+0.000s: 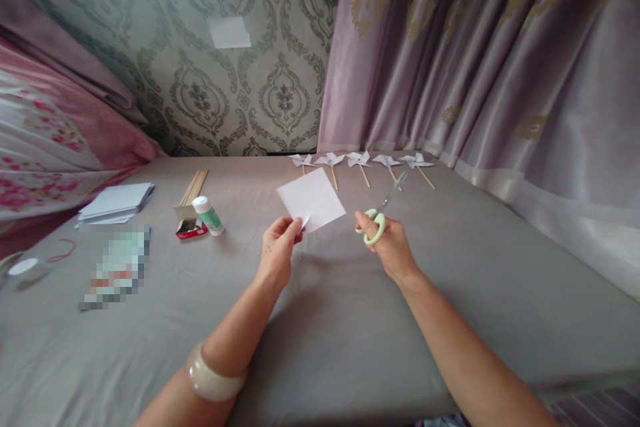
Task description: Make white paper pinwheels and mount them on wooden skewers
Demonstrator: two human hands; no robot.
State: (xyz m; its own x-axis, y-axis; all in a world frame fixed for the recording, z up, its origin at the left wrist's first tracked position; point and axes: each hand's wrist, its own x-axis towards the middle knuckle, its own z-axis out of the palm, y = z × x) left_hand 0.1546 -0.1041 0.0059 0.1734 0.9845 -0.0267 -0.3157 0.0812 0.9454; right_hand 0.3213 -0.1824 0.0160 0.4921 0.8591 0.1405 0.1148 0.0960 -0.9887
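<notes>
Rear surface: grey-green damask-patterned wallpaper (284, 97) — a white rectangular panel (230, 32) is positioned on it, upper left. Right side: glossy mauve fabric curtain (425, 47) with gold motifs, hanging in folds. Left side: pink-and-white floral fabric drape (45, 113). Base: lightly creased grey cloth covering (500, 267). Far left on the covering: round white object (27, 270) — thin red cord (61, 252) near it.

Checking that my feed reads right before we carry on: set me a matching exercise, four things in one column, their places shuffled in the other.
Things:
1. scissors
2. paper sheet
3. white-capped bottle
4. pinwheels

Places:
A. in a row along the far side of the grey cloth
B. in the left hand
C. beside the red box
D. in the right hand

Pairs: 1-D, 2-B, 3-C, 4-A
</notes>
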